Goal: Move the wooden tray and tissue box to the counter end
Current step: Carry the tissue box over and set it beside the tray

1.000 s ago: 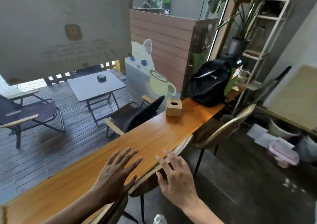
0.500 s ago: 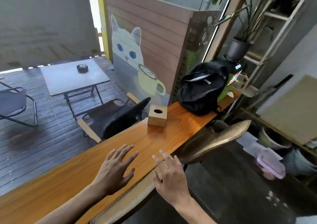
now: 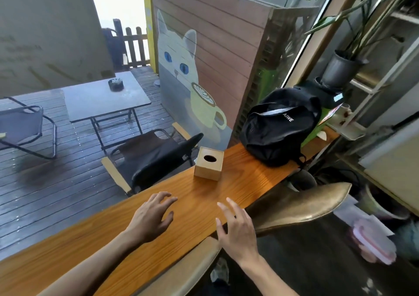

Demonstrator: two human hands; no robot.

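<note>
A square wooden tissue box (image 3: 209, 166) with a dark oval hole in its top stands on the long wooden counter (image 3: 108, 234), near its far edge. My left hand (image 3: 151, 217) hovers over the counter below and left of the box, fingers spread and slightly curled, holding nothing. My right hand (image 3: 235, 228) is at the counter's near edge, below and right of the box, fingers apart and empty. Both hands are a short way from the box and do not touch it. No wooden tray is in view.
A black backpack (image 3: 278, 129) sits on the counter past the box, toward the end. Two gold chair backs (image 3: 301, 207) press against the counter's near edge. A potted plant (image 3: 340, 68) and white shelf stand at the far right. Outside are a black chair (image 3: 154, 157) and table.
The view has closed in on the tissue box, which now sits nearer and larger. Both hands have moved forward along the counter toward it, and the left fingers have curled a little.
</note>
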